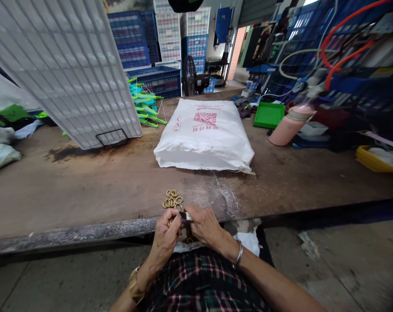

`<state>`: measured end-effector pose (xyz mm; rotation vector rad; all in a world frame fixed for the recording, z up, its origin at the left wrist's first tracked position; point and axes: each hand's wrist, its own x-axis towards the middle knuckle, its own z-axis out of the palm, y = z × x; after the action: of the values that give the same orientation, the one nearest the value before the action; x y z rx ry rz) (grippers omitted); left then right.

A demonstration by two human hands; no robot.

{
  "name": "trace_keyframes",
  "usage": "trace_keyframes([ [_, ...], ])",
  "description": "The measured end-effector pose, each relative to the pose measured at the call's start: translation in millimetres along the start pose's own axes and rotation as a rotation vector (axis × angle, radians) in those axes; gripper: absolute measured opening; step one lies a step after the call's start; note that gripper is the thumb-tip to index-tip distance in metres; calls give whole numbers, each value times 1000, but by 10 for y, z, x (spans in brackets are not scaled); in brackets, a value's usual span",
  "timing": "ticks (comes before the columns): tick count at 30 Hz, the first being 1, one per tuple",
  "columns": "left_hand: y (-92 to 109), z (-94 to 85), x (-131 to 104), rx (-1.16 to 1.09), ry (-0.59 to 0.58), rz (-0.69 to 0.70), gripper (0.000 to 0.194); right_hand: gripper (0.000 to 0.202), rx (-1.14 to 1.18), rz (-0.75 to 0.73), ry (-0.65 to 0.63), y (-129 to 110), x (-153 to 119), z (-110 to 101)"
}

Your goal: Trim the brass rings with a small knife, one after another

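Observation:
My left hand [167, 227] is closed at the table's front edge, with a brass-coloured ring [169, 222] showing among its fingers. Close against it, my right hand [205, 226] is closed on a small black-and-white piece [185, 215] that lies between the two hands. What kind of piece this is, and whether my left fingers also grip it, I cannot make out. Just beyond the hands, several loose brass-coloured rings [171, 199] lie in a small cluster on the wooden table [112, 197]. More rings [189, 239] show below the hands, partly hidden.
A stuffed white sack [204, 136] with red print lies ahead. To the left leans a tall ribbed white panel [66, 69] beside green plastic parts [147, 104]. A pink bottle [292, 125], a green tray [268, 115] and a yellow tray [378, 160] are on the right.

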<state>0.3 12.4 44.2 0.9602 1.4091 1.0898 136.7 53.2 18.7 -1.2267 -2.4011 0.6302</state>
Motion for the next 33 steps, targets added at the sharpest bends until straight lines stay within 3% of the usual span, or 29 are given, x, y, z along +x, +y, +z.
trace_keyframes([
  [7, 11, -48, -52, -19, -7, 73, 32, 23, -35, 61, -108, -4, 86, -40],
  [10, 75, -53, -148, -20, -112, 81, 31, 23, -103, 179, -89, 146, 132, -64],
  [13, 100, -45, -180, -206, -213, -35, 29, 24, -132, 217, -9, 305, 170, -86],
  [17, 32, -76, -87, -503, -129, -195, 34, 20, -97, 148, 62, 317, 278, -66],
  [22, -79, -194, -15, -630, -22, -249, 32, 17, -142, 174, -14, 130, 474, 18],
  [26, -100, -268, 7, -698, -51, -295, 32, 20, -202, 175, -56, 69, 561, 70],
  [33, -78, -267, 80, -760, -105, -328, 24, 22, -158, 191, -55, 171, 563, 102],
])
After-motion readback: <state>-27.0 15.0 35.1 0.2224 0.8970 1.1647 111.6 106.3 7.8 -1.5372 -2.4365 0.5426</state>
